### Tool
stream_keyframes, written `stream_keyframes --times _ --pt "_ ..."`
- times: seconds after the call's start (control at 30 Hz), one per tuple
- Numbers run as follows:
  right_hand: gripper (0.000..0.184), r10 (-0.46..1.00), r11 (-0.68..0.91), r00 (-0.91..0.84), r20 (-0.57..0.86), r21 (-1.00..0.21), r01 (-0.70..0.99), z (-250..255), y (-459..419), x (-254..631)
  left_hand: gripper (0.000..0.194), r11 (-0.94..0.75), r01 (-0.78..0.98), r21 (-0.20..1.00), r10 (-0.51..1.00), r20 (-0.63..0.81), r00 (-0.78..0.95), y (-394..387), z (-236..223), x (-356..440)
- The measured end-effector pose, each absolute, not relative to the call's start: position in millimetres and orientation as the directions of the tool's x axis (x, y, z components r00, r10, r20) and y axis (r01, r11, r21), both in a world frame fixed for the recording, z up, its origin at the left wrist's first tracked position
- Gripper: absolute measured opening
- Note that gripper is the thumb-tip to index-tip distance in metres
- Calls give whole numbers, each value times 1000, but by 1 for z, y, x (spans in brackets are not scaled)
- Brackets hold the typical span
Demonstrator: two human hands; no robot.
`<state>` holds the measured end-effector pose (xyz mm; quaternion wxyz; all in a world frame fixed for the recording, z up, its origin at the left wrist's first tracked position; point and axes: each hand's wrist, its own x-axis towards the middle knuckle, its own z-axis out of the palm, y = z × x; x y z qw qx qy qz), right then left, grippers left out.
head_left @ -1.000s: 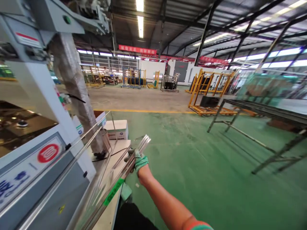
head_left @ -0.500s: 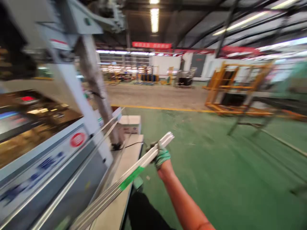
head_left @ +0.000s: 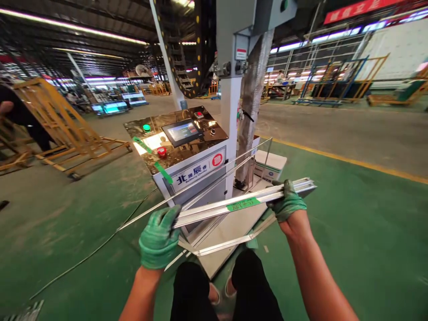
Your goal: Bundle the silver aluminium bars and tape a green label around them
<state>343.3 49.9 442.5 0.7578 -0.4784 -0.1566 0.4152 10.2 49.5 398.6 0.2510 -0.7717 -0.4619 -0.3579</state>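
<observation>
- Left hand [head_left: 159, 237] and right hand [head_left: 287, 204], both gloved, each closed around an end of the metal strips [head_left: 234, 204].
- Strips held level just in front of the machine [head_left: 197, 165]; apparently several bundled.

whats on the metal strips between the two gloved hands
In the head view, a green label sits on the metal strips between the left hand and right hand.

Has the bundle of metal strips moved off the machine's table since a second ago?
Yes. The strip bundle is now lifted clear, held across in front of the machine by left hand and right hand.
</observation>
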Motion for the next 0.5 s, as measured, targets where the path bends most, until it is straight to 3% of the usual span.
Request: stream_keyframes --times 0.1,0.2,0.3,0.37,0.5 --pt "78 804 155 570 -168 -867 -474 438 57 343 34 -386 908 -165 576 725 377 46 418 22" --pt "75 822 160 548 -156 -860 -484 434 62 346 37 -418 889 -188 601 676 426 48 431 43" --pt "43 808 163 559 -187 -841 -516 439 63 350 42 -493 858 -147 624 627 466 54 431 50" --pt "21 787 117 566 -246 -840 -529 444 61 353 44 -553 833 5 672 594 442 61 424 44" --pt "32 749 57 581 -319 -842 -536 446 62 362 54 -574 569 589 811 506 294 71 405 25"
